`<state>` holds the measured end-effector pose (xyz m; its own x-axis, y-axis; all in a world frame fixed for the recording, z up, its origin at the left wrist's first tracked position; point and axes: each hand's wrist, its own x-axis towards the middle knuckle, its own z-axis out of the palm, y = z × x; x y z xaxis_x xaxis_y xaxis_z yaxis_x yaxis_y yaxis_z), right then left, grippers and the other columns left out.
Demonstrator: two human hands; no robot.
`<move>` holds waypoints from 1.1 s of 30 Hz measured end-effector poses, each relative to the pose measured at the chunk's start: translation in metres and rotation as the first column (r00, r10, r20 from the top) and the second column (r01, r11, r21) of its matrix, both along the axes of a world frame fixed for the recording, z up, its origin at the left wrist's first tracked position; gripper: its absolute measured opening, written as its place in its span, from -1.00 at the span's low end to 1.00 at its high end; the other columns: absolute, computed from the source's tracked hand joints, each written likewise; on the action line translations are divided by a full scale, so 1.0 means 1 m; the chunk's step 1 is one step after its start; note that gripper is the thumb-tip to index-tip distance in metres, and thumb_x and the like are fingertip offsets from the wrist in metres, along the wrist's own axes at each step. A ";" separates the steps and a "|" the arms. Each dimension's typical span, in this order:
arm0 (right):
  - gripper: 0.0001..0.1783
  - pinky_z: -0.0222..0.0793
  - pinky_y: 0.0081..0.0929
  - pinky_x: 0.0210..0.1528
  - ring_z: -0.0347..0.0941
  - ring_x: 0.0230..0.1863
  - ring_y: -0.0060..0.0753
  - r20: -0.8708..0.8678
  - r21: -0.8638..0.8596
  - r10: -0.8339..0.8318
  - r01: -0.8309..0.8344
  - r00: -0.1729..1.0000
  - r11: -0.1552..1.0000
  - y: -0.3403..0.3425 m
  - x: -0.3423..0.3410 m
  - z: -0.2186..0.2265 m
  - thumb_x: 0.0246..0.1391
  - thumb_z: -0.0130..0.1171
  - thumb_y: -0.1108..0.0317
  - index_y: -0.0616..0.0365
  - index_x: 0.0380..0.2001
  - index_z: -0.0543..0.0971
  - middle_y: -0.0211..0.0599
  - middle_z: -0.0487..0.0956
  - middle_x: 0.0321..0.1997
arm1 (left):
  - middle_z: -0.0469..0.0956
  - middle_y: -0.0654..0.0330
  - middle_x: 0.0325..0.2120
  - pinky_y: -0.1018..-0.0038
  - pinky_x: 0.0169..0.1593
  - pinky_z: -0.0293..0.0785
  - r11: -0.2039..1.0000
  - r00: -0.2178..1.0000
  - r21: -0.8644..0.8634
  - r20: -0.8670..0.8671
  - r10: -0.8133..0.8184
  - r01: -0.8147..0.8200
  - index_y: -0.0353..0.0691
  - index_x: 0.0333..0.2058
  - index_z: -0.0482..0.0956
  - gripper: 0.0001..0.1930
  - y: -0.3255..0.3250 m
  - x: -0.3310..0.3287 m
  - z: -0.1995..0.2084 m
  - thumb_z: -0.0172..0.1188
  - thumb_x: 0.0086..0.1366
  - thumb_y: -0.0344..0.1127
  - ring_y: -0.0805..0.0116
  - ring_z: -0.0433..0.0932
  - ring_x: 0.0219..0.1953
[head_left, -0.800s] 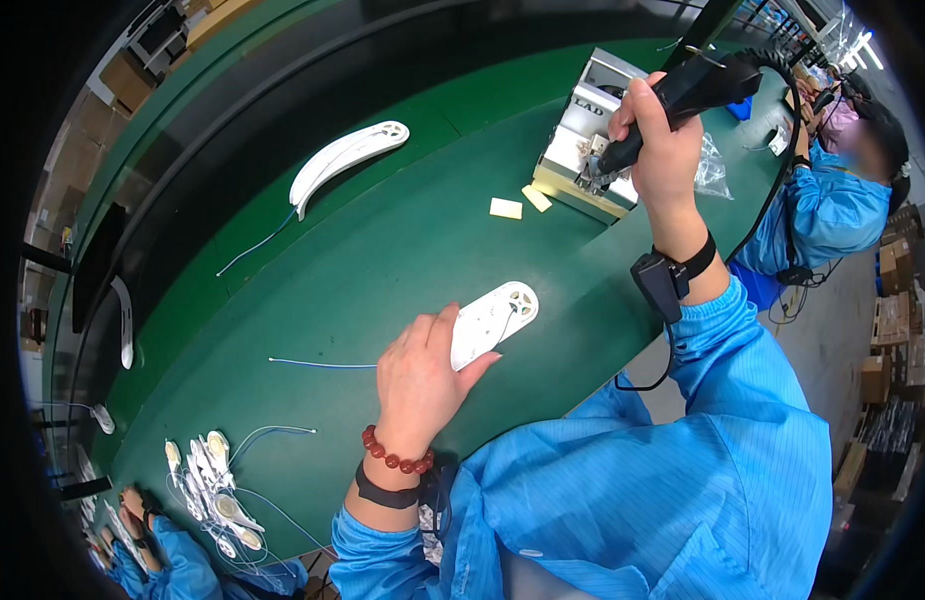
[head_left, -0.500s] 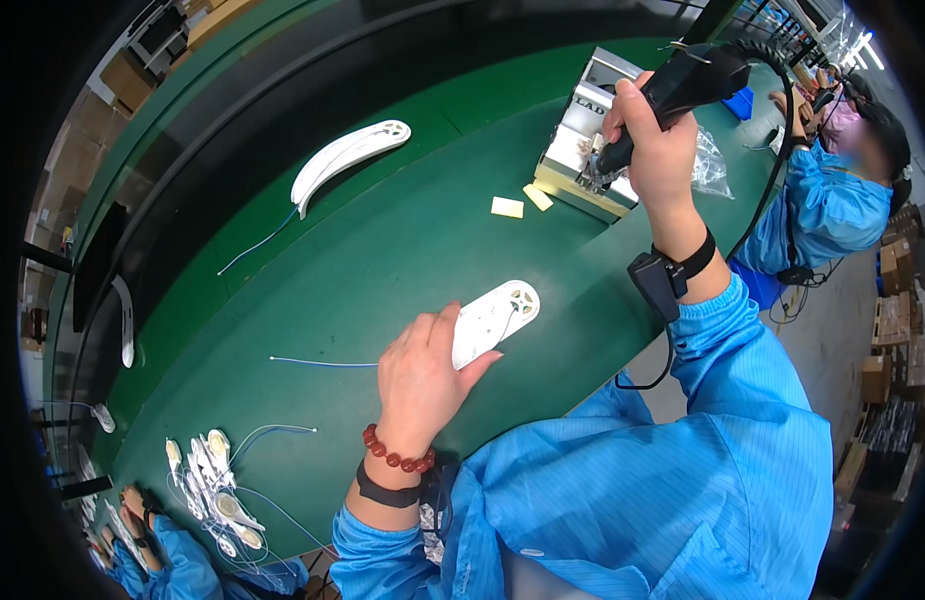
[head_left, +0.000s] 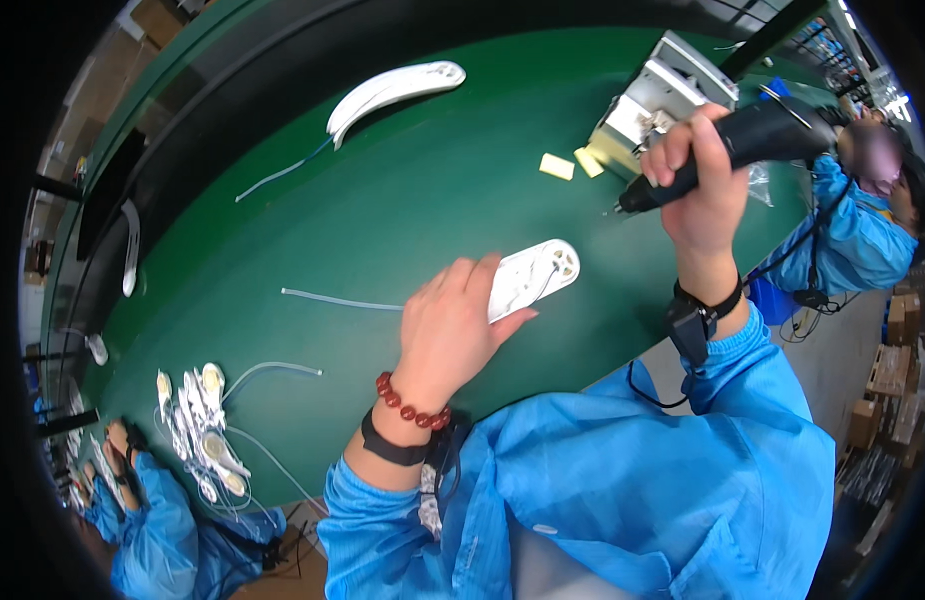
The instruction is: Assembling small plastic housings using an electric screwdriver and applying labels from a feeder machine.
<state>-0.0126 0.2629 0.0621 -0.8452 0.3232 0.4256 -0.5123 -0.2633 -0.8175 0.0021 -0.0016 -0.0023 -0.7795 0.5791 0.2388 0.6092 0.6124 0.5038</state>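
Note:
My left hand (head_left: 446, 320) grips a long white plastic housing (head_left: 531, 281) on the green table, thumb along its near edge and fingers over the far one. The rounded end, with a round, spoked opening, sticks out to the right; my palm covers the rest. A thin pale cable (head_left: 343, 300) runs out leftward from under the hand. My right hand (head_left: 705, 190) is wrapped round a black electric screwdriver (head_left: 768, 135). Its tip points down and left, above the table, apart from the housing. Behind it stands a metal box, seemingly a screw feeder (head_left: 668, 85).
Two small yellow pieces (head_left: 557, 166) lie beside the box. Another white housing with a cable (head_left: 393, 92) rests at the back. Several white parts with cables (head_left: 198, 420) are heaped at the left. Co-workers in blue sit left (head_left: 168, 530) and right (head_left: 873, 245).
My right hand has drawn the screwdriver away from the box, its tip now over the table nearer the housing. My left hand keeps its grip. The whole view has shifted a little.

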 end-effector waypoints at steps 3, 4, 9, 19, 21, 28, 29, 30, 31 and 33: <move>-0.87 0.34 -0.38 -0.49 0.33 -0.60 -0.44 -0.006 -0.031 0.158 -0.159 0.987 0.987 -0.025 0.021 -0.008 0.31 0.02 0.39 0.17 -0.19 0.33 -0.27 0.41 -0.56 | 0.56 0.13 -0.31 0.28 -0.24 0.56 1.000 1.000 0.016 0.005 0.000 0.000 -0.23 0.02 0.56 -0.35 -0.002 0.000 -0.002 0.53 -0.03 -0.05 0.10 0.61 -0.27; -0.86 0.35 -0.38 -0.49 0.33 -0.61 -0.44 -0.025 -0.026 0.175 -0.176 0.984 0.984 -0.034 0.026 -0.011 0.29 0.03 0.41 0.19 -0.17 0.33 -0.26 0.42 -0.57 | 0.56 0.13 -0.30 0.28 -0.24 0.56 1.000 1.000 0.015 0.006 0.000 0.000 -0.23 0.02 0.56 -0.35 -0.002 0.000 -0.002 0.53 -0.03 -0.06 0.10 0.62 -0.27; -0.82 0.38 -0.41 -0.50 0.36 -0.61 -0.44 -0.062 0.021 0.235 -0.235 0.970 0.972 -0.042 0.031 -0.021 0.25 0.06 0.49 0.22 -0.12 0.34 -0.22 0.45 -0.56 | 0.56 0.14 -0.28 0.29 -0.23 0.56 1.000 1.000 -0.008 0.006 0.000 0.000 -0.23 0.02 0.55 -0.34 -0.002 -0.001 -0.002 0.53 -0.03 -0.06 0.11 0.62 -0.26; -0.83 0.39 -0.47 -0.52 0.41 -0.61 -0.47 0.016 0.022 0.186 -0.187 0.982 0.982 -0.047 0.031 -0.036 0.22 0.08 0.54 0.24 -0.14 0.37 -0.26 0.48 -0.58 | 0.57 0.14 -0.29 0.29 -0.23 0.56 1.000 1.000 -0.003 0.004 -0.005 0.005 -0.24 0.02 0.55 -0.35 -0.001 -0.002 0.000 0.53 -0.03 -0.08 0.11 0.62 -0.26; -0.82 0.40 -0.47 -0.52 0.41 -0.61 -0.47 0.036 0.011 0.183 -0.183 0.982 0.983 -0.048 0.031 -0.036 0.22 0.08 0.55 0.24 -0.13 0.37 -0.25 0.48 -0.57 | 0.58 0.14 -0.29 0.29 -0.24 0.56 1.000 1.000 -0.001 0.004 -0.006 0.006 -0.24 0.02 0.55 -0.35 -0.001 -0.002 0.000 0.53 -0.04 -0.08 0.11 0.62 -0.26; -0.82 0.41 -0.46 -0.50 0.40 -0.60 -0.48 0.034 -0.001 0.196 -0.196 0.980 0.981 -0.047 0.031 -0.038 0.22 0.08 0.54 0.23 -0.14 0.36 -0.26 0.48 -0.58 | 0.58 0.13 -0.28 0.29 -0.23 0.56 1.000 1.000 -0.009 0.012 -0.003 0.003 -0.24 0.01 0.55 -0.34 -0.001 -0.001 0.000 0.54 -0.04 -0.08 0.11 0.63 -0.26; -0.83 0.41 -0.46 -0.50 0.40 -0.61 -0.48 0.033 -0.004 0.197 -0.197 0.980 0.980 -0.046 0.032 -0.038 0.22 0.08 0.54 0.24 -0.15 0.36 -0.26 0.48 -0.58 | 0.58 0.13 -0.28 0.29 -0.23 0.56 1.000 1.000 -0.008 0.012 -0.003 0.004 -0.24 0.01 0.56 -0.34 0.000 -0.001 0.000 0.54 -0.05 -0.08 0.11 0.63 -0.26; -0.83 0.41 -0.46 -0.50 0.40 -0.61 -0.48 0.050 -0.006 0.190 -0.190 0.980 0.982 -0.047 0.032 -0.038 0.22 0.08 0.53 0.24 -0.15 0.36 -0.26 0.48 -0.58 | 0.58 0.13 -0.28 0.29 -0.23 0.56 1.000 1.000 -0.007 0.011 -0.003 0.003 -0.24 0.01 0.56 -0.34 0.000 -0.002 0.000 0.54 -0.05 -0.08 0.11 0.63 -0.26; -0.84 0.41 -0.46 -0.50 0.40 -0.61 -0.48 0.068 -0.009 0.184 -0.184 0.981 0.983 -0.049 0.032 -0.037 0.22 0.08 0.53 0.24 -0.16 0.37 -0.27 0.48 -0.58 | 0.58 0.13 -0.28 0.29 -0.23 0.56 1.000 1.000 -0.006 0.009 -0.002 0.002 -0.24 0.01 0.56 -0.34 0.000 -0.002 0.000 0.54 -0.05 -0.08 0.11 0.63 -0.26; -0.85 0.41 -0.47 -0.50 0.40 -0.61 -0.49 0.078 -0.012 0.183 -0.182 0.980 0.983 -0.049 0.032 -0.037 0.22 0.08 0.53 0.24 -0.17 0.37 -0.26 0.48 -0.58 | 0.58 0.13 -0.28 0.29 -0.23 0.56 1.000 1.000 -0.004 0.007 -0.002 0.002 -0.25 0.01 0.56 -0.35 0.000 -0.002 0.001 0.54 -0.05 -0.08 0.11 0.63 -0.26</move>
